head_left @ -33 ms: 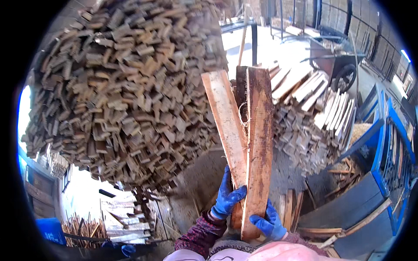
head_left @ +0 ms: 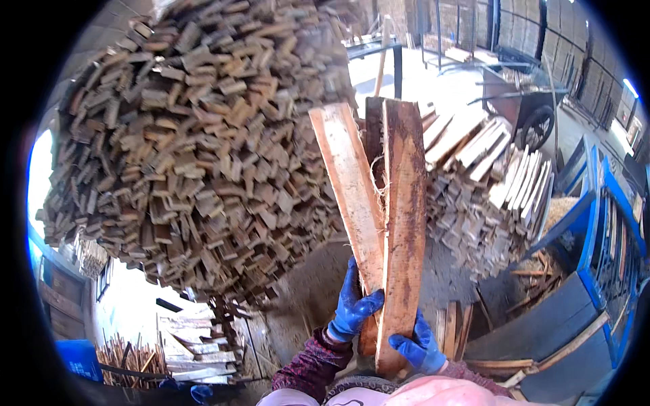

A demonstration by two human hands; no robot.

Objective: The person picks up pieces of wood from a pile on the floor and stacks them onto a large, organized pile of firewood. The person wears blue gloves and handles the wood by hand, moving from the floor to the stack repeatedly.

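Observation:
My left hand (head_left: 355, 304), in a blue glove, is closed around the lower part of a bundle of rough wooden boards. The left board (head_left: 349, 196) is pale and leans left at its top. The right board (head_left: 404, 223) stands nearly upright, with dark bark patches on its face. Between and behind them shows the top of a darker board (head_left: 373, 132). Loose bark fibres hang in the gap. My right hand (head_left: 421, 345), also blue-gloved, grips the right board near its lower end, its thumb on the front face and its fingers partly hidden.
A tall stack of short wood pieces (head_left: 203, 149) fills the left. A lower board stack (head_left: 474, 196) stands right, near a wheeled cart (head_left: 518, 101). A blue metal frame (head_left: 596, 223) with dark panels is at far right. Thin sticks (head_left: 128, 358) lie lower left.

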